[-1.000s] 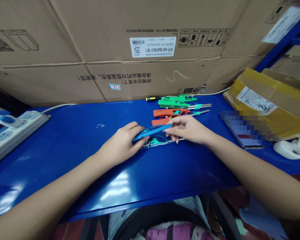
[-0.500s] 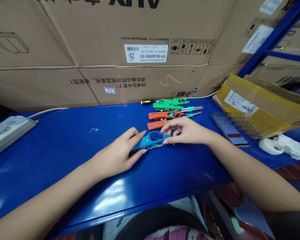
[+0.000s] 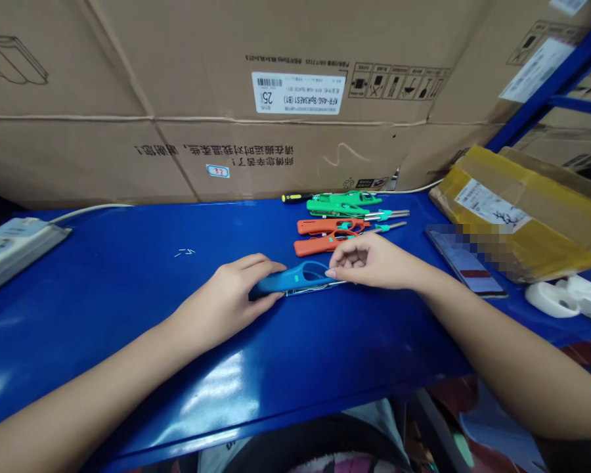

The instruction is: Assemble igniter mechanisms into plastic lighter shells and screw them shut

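Note:
A blue gas lighter (image 3: 295, 278) lies across the middle of the table, its casing parted along the near side so that thin wires show. My left hand (image 3: 231, 289) grips its handle end between thumb and fingers. At the other end, my right hand (image 3: 369, 261) pinches the front of the lighter with thumb and curled fingers; the tip is partly hidden behind it. Just beyond lie orange lighters (image 3: 320, 244) with metal rods, and behind them green lighters (image 3: 337, 205). A yellow-and-black screwdriver (image 3: 295, 198) rests beside the green ones.
Small white slivers (image 3: 184, 252) lie on the blue table (image 3: 142, 276). On the left is a power strip (image 3: 20, 249). To the right are a phone (image 3: 465, 263), a taped cardboard box (image 3: 526, 203) and a white object (image 3: 554, 299). Large cartons (image 3: 201, 79) wall off the back.
The camera view has shifted slightly. My left hand sits nearer the handle end, and the lighter's casing looks more tilted, with more of its near side showing. Both hands stay on it.

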A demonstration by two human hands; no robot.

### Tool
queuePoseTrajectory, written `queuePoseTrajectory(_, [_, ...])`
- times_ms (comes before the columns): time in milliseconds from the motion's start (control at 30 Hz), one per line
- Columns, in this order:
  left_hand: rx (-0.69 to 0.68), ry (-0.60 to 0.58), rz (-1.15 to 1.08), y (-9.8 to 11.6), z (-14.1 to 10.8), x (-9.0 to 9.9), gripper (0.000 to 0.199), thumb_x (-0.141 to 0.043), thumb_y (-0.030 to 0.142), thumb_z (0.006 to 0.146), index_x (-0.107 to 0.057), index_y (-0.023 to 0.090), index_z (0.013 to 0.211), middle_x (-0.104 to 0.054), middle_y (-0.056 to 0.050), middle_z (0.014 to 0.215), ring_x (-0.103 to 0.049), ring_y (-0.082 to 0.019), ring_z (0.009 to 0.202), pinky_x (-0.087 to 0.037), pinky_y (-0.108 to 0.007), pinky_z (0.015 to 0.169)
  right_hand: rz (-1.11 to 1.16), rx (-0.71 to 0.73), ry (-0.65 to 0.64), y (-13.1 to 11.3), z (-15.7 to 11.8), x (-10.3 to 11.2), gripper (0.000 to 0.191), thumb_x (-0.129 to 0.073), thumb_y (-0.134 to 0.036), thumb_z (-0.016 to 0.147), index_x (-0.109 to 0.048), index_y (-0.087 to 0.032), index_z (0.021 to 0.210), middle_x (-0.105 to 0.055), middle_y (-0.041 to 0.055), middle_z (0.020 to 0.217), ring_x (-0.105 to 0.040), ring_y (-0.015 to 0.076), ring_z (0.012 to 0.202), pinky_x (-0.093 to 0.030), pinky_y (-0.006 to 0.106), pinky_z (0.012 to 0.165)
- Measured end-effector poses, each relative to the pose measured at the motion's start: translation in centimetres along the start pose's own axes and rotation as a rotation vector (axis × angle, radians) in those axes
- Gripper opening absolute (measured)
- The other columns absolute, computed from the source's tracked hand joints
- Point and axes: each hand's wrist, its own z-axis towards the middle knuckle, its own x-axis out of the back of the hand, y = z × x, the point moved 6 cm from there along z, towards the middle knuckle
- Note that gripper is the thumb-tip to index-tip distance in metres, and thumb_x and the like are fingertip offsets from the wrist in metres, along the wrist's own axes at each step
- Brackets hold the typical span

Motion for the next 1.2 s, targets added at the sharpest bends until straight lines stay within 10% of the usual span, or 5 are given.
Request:
queuePoseTrajectory(333, [0.055, -0.092, 0.094, -0.6, -0.4, 0.5, 0.031, -0.067, 0.037, 0.092, -0.072, 0.021, 0.118, -0.068, -0.008, 0.109, -0.066, -0.025, 0.099, -0.056, -0.041, 0.088, -0.195, 0.127, -0.021, -1.2, -0.4, -0.4, 0.016, -0.074, -0.026, 0.08, -0.071, -0.013, 0.088, -0.056, -0.0035, 0.065, -0.041, 0.007, 0.053, -0.035, 0.022, 0.053])
queuePoseTrajectory(567, [0.06, -0.122, 0.119, -1.2, -0.4, 0.0, 0.032, -0.064, 0.038, 0.094, -0.072, 0.02, 0.119, -0.066, -0.009, 0.108, -0.066, -0.025, 0.098, -0.057, -0.042, 0.087, -0.42, 0.32, 0.02, -1.8, -0.8, -0.6, 0.009, -0.075, -0.022, 0.086, -0.074, -0.014, 0.089, -0.069, 0.0045, 0.084, -0.059, 0.0129, 0.071, -0.043, 0.025, 0.067])
queuePoseTrajectory(1200, [0.111, -0.189, 0.076, -1.0, -0.4, -0.6, 0.03, -0.067, 0.035, 0.093, -0.071, 0.022, 0.12, -0.064, -0.007, 0.109, -0.066, -0.024, 0.098, -0.056, -0.042, 0.088, -0.672, 0.293, -0.043, -2.3, -1.3, -0.7, 0.009, -0.068, -0.025, 0.089, -0.072, -0.018, 0.087, -0.072, 0.0051, 0.091, -0.067, 0.0179, 0.082, -0.046, 0.028, 0.071])
